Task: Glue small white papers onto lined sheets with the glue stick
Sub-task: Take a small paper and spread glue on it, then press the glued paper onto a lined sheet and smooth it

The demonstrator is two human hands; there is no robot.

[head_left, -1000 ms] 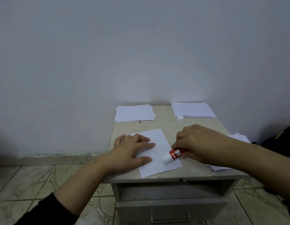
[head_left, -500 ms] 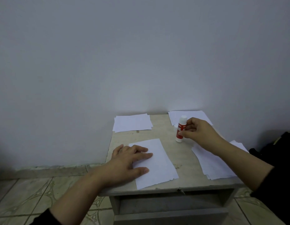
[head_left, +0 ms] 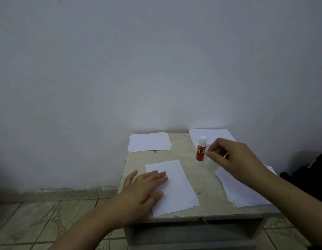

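Note:
A white paper lies near the front of the small table. My left hand rests flat on the paper's left part, fingers spread. The red glue stick stands upright with its white cap on, behind the paper toward the back right. My right hand hovers just right of the stick, fingertips loosely curled and a small gap away from it, holding nothing.
Paper stacks lie at the back left, the back right and the right edge. The table has a drawer front below. A dark bag sits on the right, tiled floor on the left, and the wall is close behind.
My right hand carried the glue stick from the front paper to the back right, stood it upright with its cap on, and has now let go. My left hand stayed on the paper.

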